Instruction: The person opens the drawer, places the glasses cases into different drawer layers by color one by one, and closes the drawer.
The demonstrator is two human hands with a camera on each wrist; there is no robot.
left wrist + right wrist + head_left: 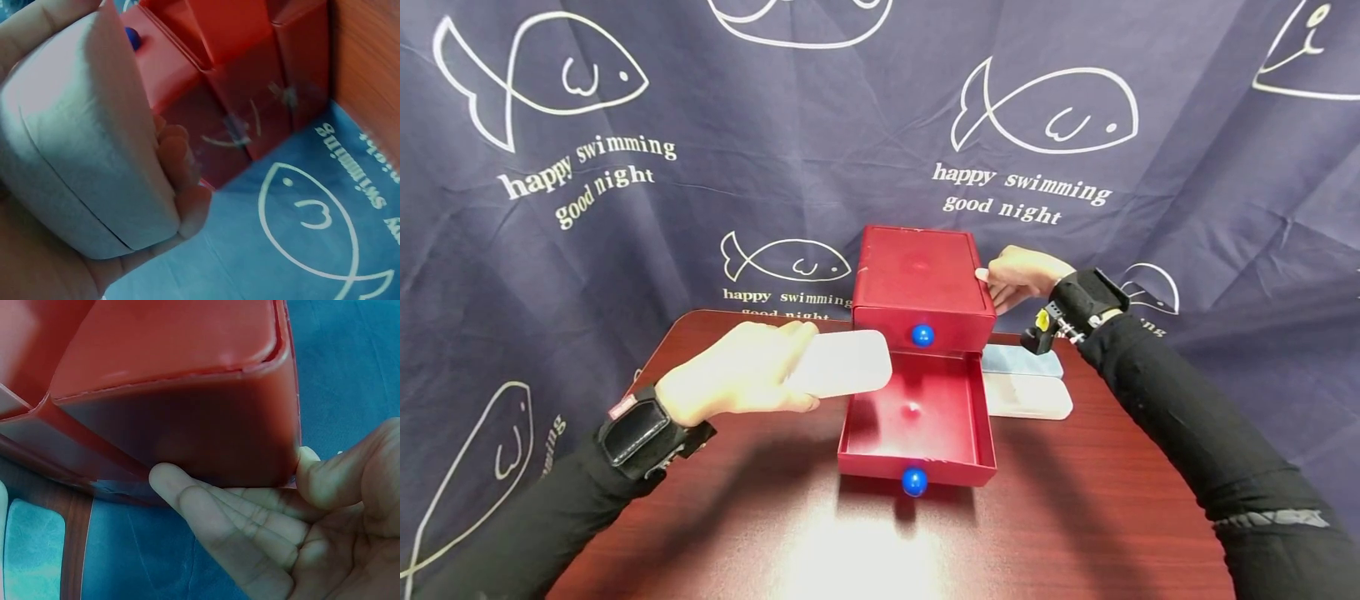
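A red two-drawer cabinet [919,275] stands at the back of the table. Its lower drawer [917,417] is pulled out and looks empty, with a blue knob [914,481] at the front. The upper drawer is closed, with its own blue knob [922,335]. My left hand [730,379] holds a white oblong case [842,364] just left of the drawer, over its left edge; the case [94,156] fills the left wrist view. My right hand [1018,275] rests with straight fingers [225,519] against the cabinet's right side [187,437].
Two more cases lie on the table to the right of the drawer: a pale blue one [1026,360] behind and a white one [1030,396] in front. The dark wooden table [1075,517] is backed by a navy fish-print cloth [625,208].
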